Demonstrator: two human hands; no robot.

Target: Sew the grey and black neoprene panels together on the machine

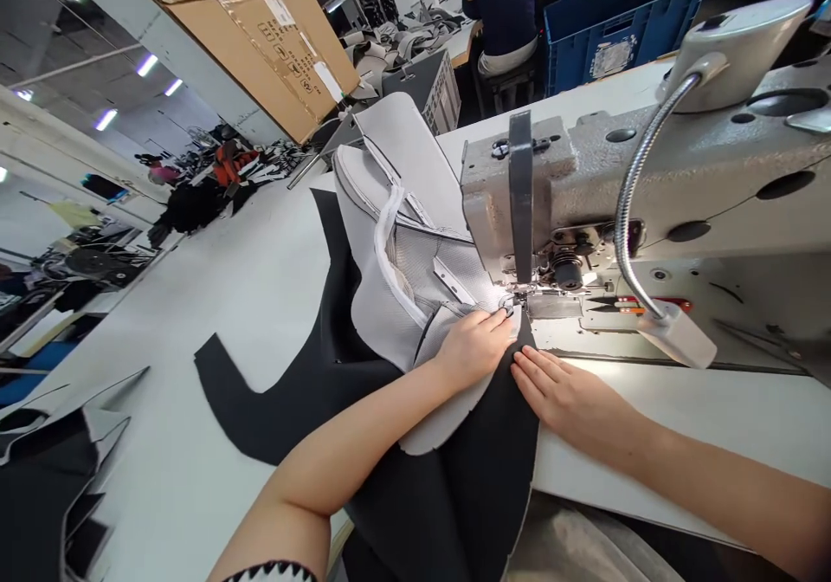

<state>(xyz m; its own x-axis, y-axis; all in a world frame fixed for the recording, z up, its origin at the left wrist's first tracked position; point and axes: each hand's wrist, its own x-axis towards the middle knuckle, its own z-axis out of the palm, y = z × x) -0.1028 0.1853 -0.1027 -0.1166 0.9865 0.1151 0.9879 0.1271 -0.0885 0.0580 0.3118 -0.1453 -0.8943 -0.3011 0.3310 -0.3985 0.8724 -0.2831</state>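
Note:
A grey mesh fabric piece [415,140], with a white zipper-like edge [384,253] and narrow strips sewn on, lies bunched at a sewing machine [519,192]. Beneath it a large black fabric panel [279,409] spreads over the table and hangs over its front edge. My left hand [477,348] has its fingers curled on the grey fabric just in front of the presser foot [518,294]; its thumb is hidden. My right hand [558,387] lies flat on the black fabric's right edge, fingers stretched and close together, holding nothing.
Orange-handled snips [640,305] lie on the machine bed beside a flexible lamp [675,331]. More black cut pieces [45,487] lie at the left of the white table [169,374]. Behind are a cardboard box [273,45], a blue crate [623,23] and a seated person [503,10].

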